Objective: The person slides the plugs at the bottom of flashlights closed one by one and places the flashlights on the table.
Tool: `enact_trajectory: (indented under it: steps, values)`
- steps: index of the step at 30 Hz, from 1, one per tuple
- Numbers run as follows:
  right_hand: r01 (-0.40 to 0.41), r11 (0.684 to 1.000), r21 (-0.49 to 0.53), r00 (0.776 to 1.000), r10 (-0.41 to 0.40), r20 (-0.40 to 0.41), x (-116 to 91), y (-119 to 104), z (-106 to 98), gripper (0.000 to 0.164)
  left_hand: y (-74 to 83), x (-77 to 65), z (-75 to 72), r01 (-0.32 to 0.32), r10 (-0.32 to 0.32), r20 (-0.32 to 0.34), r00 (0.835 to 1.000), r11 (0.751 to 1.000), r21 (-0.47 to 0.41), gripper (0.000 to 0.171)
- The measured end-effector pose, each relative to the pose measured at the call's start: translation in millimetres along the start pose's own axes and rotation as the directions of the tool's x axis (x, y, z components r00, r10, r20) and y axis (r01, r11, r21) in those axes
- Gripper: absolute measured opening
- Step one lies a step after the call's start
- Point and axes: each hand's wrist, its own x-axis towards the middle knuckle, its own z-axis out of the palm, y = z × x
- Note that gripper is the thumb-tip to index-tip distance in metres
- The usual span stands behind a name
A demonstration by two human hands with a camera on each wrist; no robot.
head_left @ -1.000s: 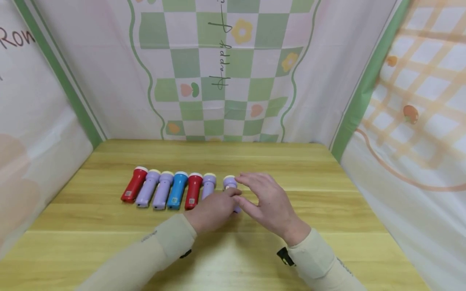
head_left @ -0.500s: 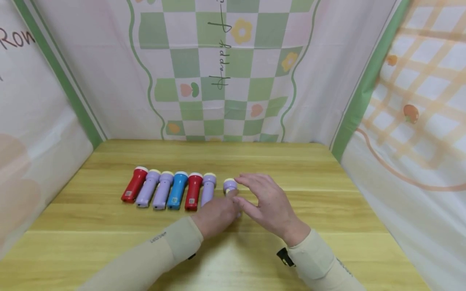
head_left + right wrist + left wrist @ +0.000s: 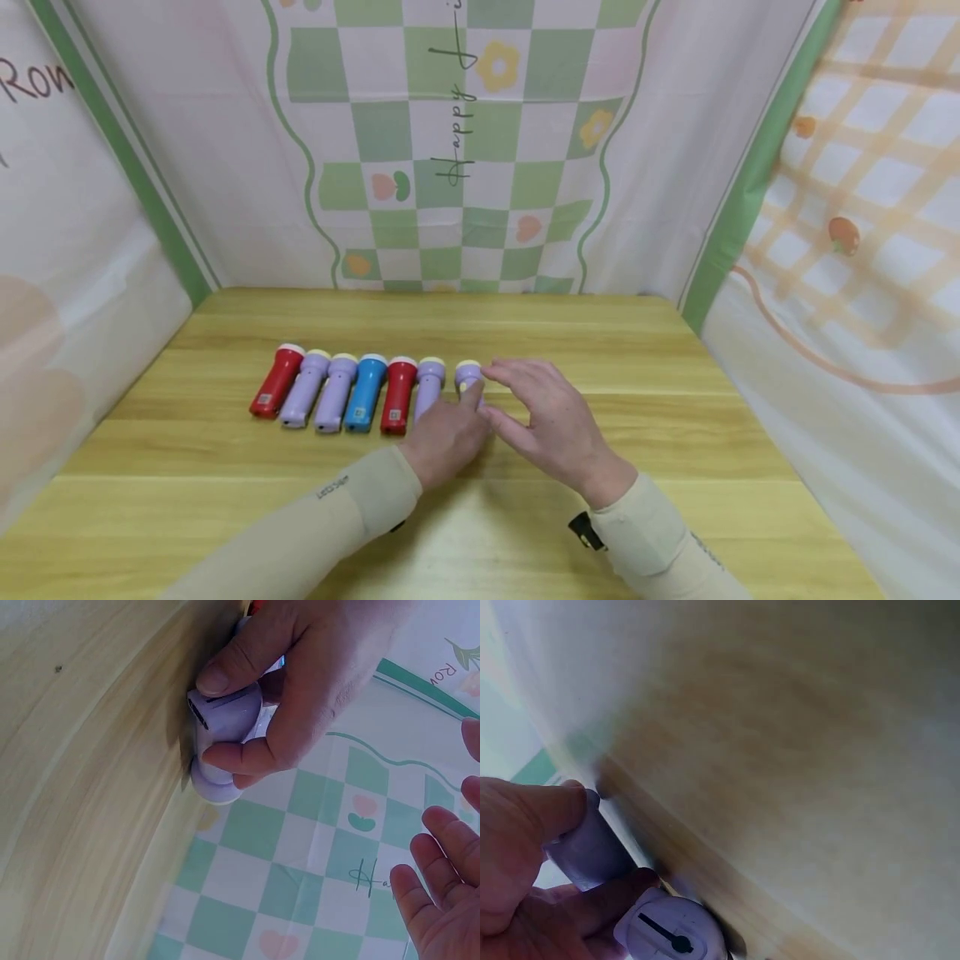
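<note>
Wooden tabletop (image 3: 675,417), smooth lilac cylindrical torch (image 3: 468,379) in left hand (image 3: 444,437).

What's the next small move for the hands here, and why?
Probably slide the purple torch in the left hand leftward until it lies beside the row of six torches. A gap separates it from the row's last purple one, and the open right hand hovers alongside.

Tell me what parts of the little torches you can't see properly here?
- Head view: the left hand covers the body of the purple torch it holds; only its head shows.
- Head view: the labels on the row of torches are too small to read.
- Left wrist view: the table is blurred.
- Right wrist view: the right hand is cut off by the edge.
</note>
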Motion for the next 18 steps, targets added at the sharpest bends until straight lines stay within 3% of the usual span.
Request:
enact_trajectory:
  steps: [3, 11, 18]
  values:
    - [0.000, 1.000, -0.002, 1.000, 0.000, -0.001, -0.1, 0.2, 0.5, 0.048, 0.0, 0.2, 0.6, 0.016, -0.016, 0.007, 1.000, 0.999, -0.028, 0.039]
    - [-0.003, 1.000, -0.004, 1.000, 0.003, -0.001, 0.0, 0.5, 1.0, 0.049, 0.4, 0.6, 1.9, 0.021, -0.020, -0.032, 0.999, 0.999, 0.040, 0.036]
    - [-0.001, 1.000, -0.008, 1.000, 0.001, 0.002, 0.1, 1.1, 1.4, 0.050, 0.3, -1.4, 2.8, 0.030, -0.029, 0.010, 1.000, 0.997, -0.073, 0.037]
